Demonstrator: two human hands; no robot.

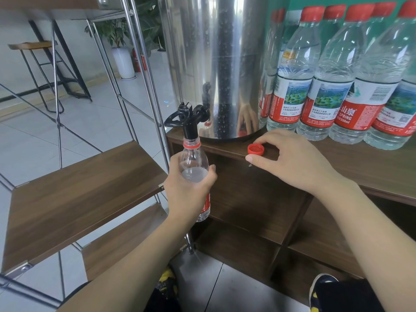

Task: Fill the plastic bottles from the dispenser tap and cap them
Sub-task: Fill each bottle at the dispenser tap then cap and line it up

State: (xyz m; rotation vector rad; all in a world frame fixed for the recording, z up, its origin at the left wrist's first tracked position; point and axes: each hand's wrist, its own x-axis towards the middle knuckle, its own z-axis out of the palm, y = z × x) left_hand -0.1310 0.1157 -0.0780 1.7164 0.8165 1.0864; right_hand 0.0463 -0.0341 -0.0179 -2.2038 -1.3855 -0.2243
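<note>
A clear plastic bottle (pixel 193 163) with a red neck ring stands upright under the black tap (pixel 189 119) of the steel dispenser (pixel 216 64), its open mouth around the spout. Water fills it up to the shoulder. My left hand (pixel 186 190) grips the bottle around its middle. A red cap (pixel 255 149) lies open side up on the wooden counter (pixel 371 167) near the front edge. My right hand (pixel 292 158) rests on the counter beside the cap, with the thumb and fingers curved around it; a firm pinch is not visible.
Several filled, red-capped bottles (pixel 326 86) stand in rows on the counter to the right of the dispenser. A wooden shelf (pixel 78 194) on a metal frame sits to the left, below tap level. Open cubbies lie under the counter. A stool and a potted plant stand far back.
</note>
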